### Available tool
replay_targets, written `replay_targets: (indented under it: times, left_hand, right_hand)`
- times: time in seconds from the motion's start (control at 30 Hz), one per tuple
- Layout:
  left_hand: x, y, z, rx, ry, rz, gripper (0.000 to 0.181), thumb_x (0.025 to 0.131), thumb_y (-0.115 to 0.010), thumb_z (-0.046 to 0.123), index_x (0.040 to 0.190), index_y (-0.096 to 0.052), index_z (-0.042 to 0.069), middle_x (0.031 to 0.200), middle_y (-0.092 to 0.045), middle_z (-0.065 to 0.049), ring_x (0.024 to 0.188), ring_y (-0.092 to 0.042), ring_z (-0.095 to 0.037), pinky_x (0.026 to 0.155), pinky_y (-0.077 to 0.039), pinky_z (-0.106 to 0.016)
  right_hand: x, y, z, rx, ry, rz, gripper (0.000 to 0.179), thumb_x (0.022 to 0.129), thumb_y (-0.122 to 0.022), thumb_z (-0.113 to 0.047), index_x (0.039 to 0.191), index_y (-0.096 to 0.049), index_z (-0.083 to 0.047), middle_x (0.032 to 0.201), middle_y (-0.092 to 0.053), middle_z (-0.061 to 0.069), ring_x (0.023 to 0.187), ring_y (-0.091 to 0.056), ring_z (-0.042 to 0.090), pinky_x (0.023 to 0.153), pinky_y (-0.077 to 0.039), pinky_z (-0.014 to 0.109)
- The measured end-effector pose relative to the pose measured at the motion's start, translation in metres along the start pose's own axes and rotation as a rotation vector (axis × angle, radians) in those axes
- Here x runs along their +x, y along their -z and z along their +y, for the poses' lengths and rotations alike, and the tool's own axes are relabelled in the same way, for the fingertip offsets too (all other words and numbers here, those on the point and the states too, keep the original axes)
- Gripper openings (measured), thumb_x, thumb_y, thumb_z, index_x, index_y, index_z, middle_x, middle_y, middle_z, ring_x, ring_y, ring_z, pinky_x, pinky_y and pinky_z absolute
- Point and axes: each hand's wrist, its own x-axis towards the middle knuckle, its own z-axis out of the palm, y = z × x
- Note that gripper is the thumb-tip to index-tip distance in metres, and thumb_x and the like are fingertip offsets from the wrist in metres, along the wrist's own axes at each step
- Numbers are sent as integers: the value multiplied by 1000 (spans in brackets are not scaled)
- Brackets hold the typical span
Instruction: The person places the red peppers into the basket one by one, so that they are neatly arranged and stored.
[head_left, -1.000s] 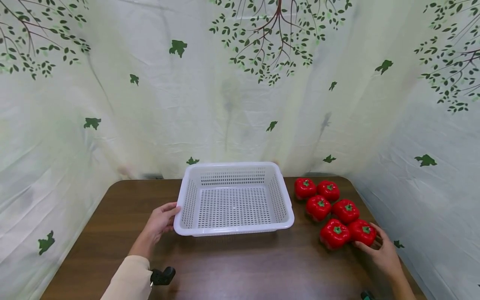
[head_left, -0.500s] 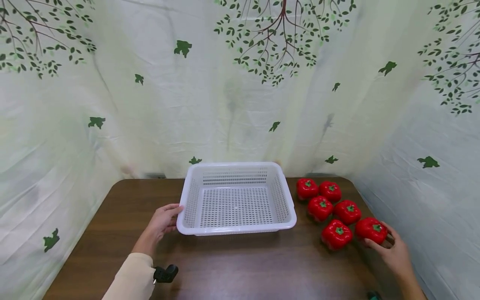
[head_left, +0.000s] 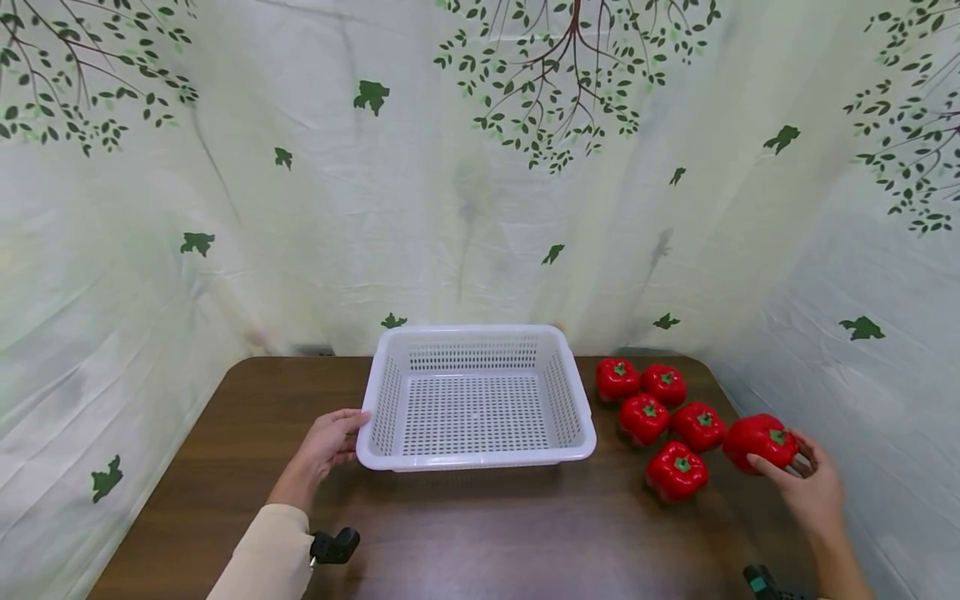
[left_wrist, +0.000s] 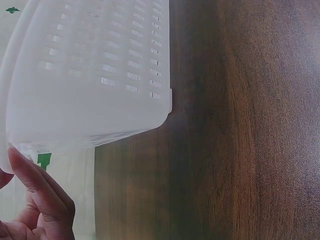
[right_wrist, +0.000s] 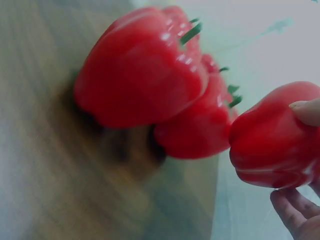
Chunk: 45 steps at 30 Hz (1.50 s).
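My right hand grips a red bell pepper by its side, above the table's right edge. In the right wrist view, a thumb lies on one side of that pepper and fingertips on the other. Several more red bell peppers with green stems, among them a near one, stand in a cluster to the left. At the middle back is a white perforated plastic basket with nothing in it. My left hand pinches the basket's left rim, fingers against it in the left wrist view.
The brown wooden table carries everything. A pale curtain printed with leaves and branches hangs behind and along both sides. Black wrist devices show at the left wrist and the right wrist.
My right hand has lifted the nearest right pepper away from the cluster, up and to the right, tilting it. My left hand stays on the basket rim; the head view has shifted slightly.
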Motion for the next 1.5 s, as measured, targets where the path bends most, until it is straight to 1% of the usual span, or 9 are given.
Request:
replay_targets:
  times: [0.1, 0.2, 0.4, 0.57, 0.67, 0.93, 1.27, 1.37, 1.5]
  left_hand:
    - [0, 1, 0, -1, -3, -4, 49, 98, -57, 32, 129, -48, -5, 108, -62, -13, 76, -63, -18, 66, -53, -28]
    - [0, 2, 0, -5, -4, -3, 49, 97, -57, 32, 128, -49, -5, 109, -61, -14, 76, -63, -18, 67, -53, -29]
    - [1, 2, -2, -14, -6, 1, 48, 97, -57, 30, 128, -49, -6, 108, -62, -14, 75, -63, -18, 66, -53, -29]
    - [2, 0, -2, -12, -10, -1, 46, 97, -57, 29, 127, -50, -6, 107, -62, -14, 74, -64, -18, 66, -53, -29]
    - [1, 0, -1, -4, -12, -2, 47, 98, -57, 30, 127, -50, -6, 107, -62, -14, 74, -64, -18, 66, -54, -29]
    - [-1, 0, 0, -5, -11, -1, 46, 97, -58, 30, 126, -51, -6, 108, -62, -15, 75, -65, -19, 66, -54, -29]
    - [1, 2, -3, -14, -15, -2, 47, 97, -58, 29, 127, -51, -6, 106, -64, -14, 74, -66, -19, 65, -55, -29]
    - [0, 2, -2, -18, -16, -10, 49, 96, -59, 30, 127, -51, -7, 103, -65, -12, 74, -66, -19, 65, -55, -29]
    - [-1, 2, -2, -14, -11, -11, 50, 96, -59, 32, 128, -50, -6, 103, -66, -11, 76, -66, -19, 67, -55, -30]
  right_hand:
    - [2, 1, -11, 8, -27, -11, 94, 86, -71, -38, 154, -13, -6, 155, -18, 25, 132, -29, 47, 54, -43, 11]
    - [1, -1, -20, 4, -2, -34, 96, 85, -72, -39, 154, -13, -7, 156, -18, 25, 133, -29, 48, 55, -46, 12]
    - [-1, -9, -32, 0, 86, -72, 93, 86, -71, -39, 153, -16, -5, 153, -21, 28, 129, -33, 48, 59, -46, 10]
    - [-1, -17, -39, 0, 177, -89, 86, 88, -70, -36, 153, -21, -8, 148, -27, 26, 120, -40, 42, 65, -49, 11]
    - [0, -22, -44, 10, 226, -131, 84, 89, -69, -35, 153, -21, -10, 147, -27, 26, 121, -40, 43, 68, -51, 13]
    - [5, -48, -65, 14, 259, -194, 88, 87, -71, -38, 153, -22, -9, 148, -31, 26, 126, -40, 44, 73, -53, 20]
    - [9, -77, -85, 37, 345, -249, 85, 86, -73, -34, 151, -25, -9, 146, -35, 22, 128, -39, 42, 77, -44, 11]
    - [9, -85, -91, 53, 360, -281, 84, 86, -73, -33, 150, -26, -7, 148, -33, 21, 130, -36, 42, 93, -48, 27]
    - [9, -96, -99, 68, 365, -306, 83, 85, -75, -31, 149, -27, -7, 148, -31, 21, 132, -33, 43, 104, -38, 55]
